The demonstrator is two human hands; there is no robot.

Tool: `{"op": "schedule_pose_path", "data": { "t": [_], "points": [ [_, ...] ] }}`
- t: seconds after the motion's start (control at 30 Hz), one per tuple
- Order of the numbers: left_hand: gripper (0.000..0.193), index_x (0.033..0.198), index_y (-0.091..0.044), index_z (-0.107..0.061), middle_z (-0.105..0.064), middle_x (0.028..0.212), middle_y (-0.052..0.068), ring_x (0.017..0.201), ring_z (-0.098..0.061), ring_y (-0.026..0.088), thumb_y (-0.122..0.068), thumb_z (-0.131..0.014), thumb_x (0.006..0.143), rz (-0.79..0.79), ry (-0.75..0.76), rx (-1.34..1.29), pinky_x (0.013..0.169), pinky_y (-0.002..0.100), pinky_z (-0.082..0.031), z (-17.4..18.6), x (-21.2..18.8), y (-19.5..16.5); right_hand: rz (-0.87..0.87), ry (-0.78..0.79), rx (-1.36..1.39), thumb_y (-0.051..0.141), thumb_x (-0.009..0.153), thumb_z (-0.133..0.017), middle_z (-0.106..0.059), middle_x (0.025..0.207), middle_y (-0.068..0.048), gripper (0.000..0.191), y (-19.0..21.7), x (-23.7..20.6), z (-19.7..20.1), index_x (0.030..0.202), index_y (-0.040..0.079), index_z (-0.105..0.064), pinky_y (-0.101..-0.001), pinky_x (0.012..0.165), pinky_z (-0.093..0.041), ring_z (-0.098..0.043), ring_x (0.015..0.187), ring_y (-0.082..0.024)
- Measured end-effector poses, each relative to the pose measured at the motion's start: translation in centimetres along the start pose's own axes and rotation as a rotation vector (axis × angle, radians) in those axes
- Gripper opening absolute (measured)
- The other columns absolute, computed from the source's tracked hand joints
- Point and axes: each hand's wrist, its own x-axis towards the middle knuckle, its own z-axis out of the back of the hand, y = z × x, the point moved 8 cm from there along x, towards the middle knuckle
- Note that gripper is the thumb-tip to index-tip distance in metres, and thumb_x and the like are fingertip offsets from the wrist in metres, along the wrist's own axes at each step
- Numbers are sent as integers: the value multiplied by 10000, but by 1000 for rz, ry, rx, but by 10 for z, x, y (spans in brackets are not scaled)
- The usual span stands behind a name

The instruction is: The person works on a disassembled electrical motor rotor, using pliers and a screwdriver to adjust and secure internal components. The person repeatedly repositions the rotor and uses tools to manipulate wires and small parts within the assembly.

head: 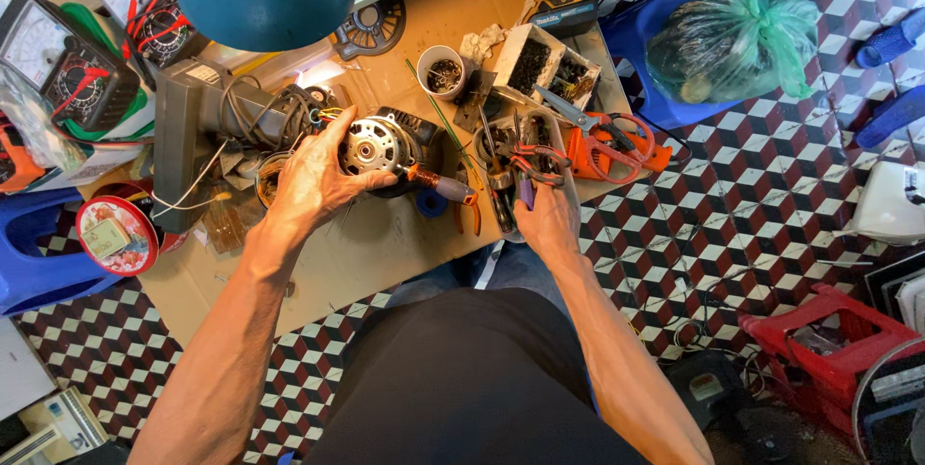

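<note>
Centre frame: electric motor (371, 145) is steadied on the desk (385, 253) by left hand (313, 181), fingers curled around it; right hand (546, 219) fingers are closed on a tool in the tool tub (568, 152); careful withdrawal is judged necessary.

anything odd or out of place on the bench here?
Mostly clutter. A screwdriver with a dark red handle lies loose against the round grey electric motor under the left hand; the right hand reaches into the tool tray.

I see the round silver-faced motor (371, 149) lying on its side on the desk (385, 253); the purple-handled tool (525, 190), possibly pliers, stands among other tools.
</note>
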Motion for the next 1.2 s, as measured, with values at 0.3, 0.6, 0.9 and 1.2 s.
{"op": "schedule_pose_path", "data": {
  "t": [0.3, 0.6, 0.9, 1.2],
  "points": [
    [1133, 1537, -48, -429, -641, 1286, 238, 1192, -619, 370, -515, -909, 624, 60, 44, 6, 1004, 478, -493, -7, 3, 0, 104, 79, -136, 58, 800, -708, -672, 961, -287, 724, 21, -22, -27, 1435, -88, -392, -524, 646, -560, -709, 738, -432],
    [1117, 1527, -35, -439, -635, 1342, 219, 1187, -602, 386, -535, -908, 645, -6, 16, 62, 1017, 500, -470, -10, 5, -2, 176, -49, -97, 53, 745, -723, -628, 1077, -296, 451, 39, -17, -2, 1167, -23, -585, -537, 633, -549, -699, 749, -444],
    [1124, 1524, -37, -434, -632, 1326, 240, 1182, -606, 395, -526, -914, 634, -4, 24, 35, 989, 504, -483, -10, 8, -9, 37, -173, 277, 138, 941, -612, -699, 1065, -249, 312, 2, -7, 6, 1223, 5, -609, -503, 766, -560, -690, 919, -421],
    [1111, 1528, -2, -423, -592, 1420, 230, 1268, -580, 377, -497, -908, 659, -40, -12, 37, 1059, 474, -453, -8, 7, -17, -237, 119, 125, 298, 971, -585, -715, 1057, -186, 313, -67, 30, -40, 1212, 134, -700, -499, 850, -525, -676, 991, -411]
  ]
}}
